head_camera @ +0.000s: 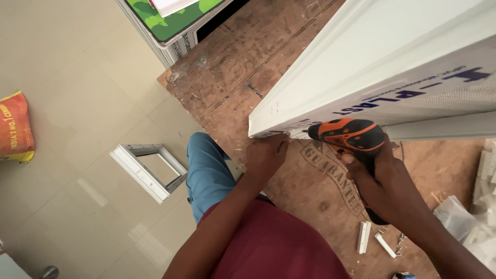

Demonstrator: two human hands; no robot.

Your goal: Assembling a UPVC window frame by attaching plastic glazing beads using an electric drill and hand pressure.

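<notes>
Nearest the camera: maroon shirt and blue trouser leg of the person, standing at the edge of a worn plywood workbench.

Left hand: fingers curled and pressed against the lower corner of a long white plastic frame profile, just where its cut end meets the bench. It steadies, rather than wraps, the profile.

Right hand: closed around the grip of an orange-and-black power drill. The drill's nose points left into the underside of the profile end; the bit itself is hidden between tool and profile. The hands are apart, one on each side of the drilling point.

Profile lies diagonally across the bench, its near end at bench centre, the rest running up and right out of view.

Judgement on the step: driving into the profile end goes best with the drill held square to the face, pressure steady and light, and the left fingers kept clear of the bit line. The left hand sits close to the nose; slippage is the main risk.

On the bench right of the drill: short white offcuts and loose plastic wrapping.

Farther: small white frame on the tiled floor; orange sack at left.
</notes>
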